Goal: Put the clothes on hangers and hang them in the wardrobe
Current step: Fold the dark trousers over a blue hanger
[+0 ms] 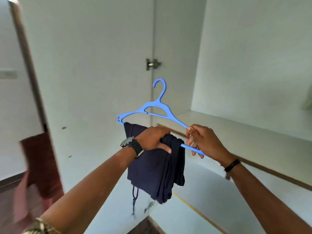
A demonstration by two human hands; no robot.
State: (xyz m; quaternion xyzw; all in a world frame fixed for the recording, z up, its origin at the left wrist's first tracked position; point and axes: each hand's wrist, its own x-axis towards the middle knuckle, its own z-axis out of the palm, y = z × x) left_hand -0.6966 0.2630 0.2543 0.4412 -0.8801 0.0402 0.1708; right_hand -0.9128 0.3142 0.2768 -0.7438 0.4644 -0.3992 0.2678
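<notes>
A blue plastic hanger (156, 108) is held up in front of the open white wardrobe (244, 65), its hook pointing up. Folded dark navy trousers (157, 173) hang over its bottom bar, a drawstring dangling below. My left hand (152, 139), a watch on its wrist, grips the trousers where they fold over the bar. My right hand (201, 141) holds the hanger's right end, fingers curled round the bar and the sloping arm.
The wardrobe door (87, 73) stands open at the left, with a metal hinge (152, 64) on its inner edge. A white shelf (236, 129) runs along the right inside. A reddish-brown cloth (40, 164) shows at the lower left. Something pale green sits at the far right edge.
</notes>
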